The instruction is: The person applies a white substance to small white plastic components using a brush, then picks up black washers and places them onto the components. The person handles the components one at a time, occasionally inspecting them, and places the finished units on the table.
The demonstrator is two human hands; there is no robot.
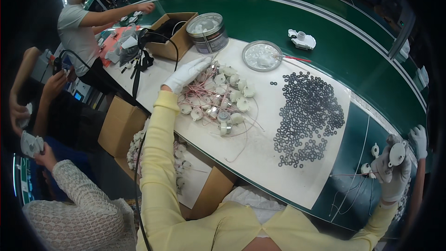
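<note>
Two gloved hands noted: left hand (187, 73), fingers extended, rested flat on wired white motors (218, 100) near the sheet's far edge; right hand (395, 172) closed around one white motor (397, 154).

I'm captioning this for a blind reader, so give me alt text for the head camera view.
A gloved left hand reaches into a pile of small white wired parts on a white mat, while the gloved right hand holds one such part. Black rings cover the mat beside them.
</note>
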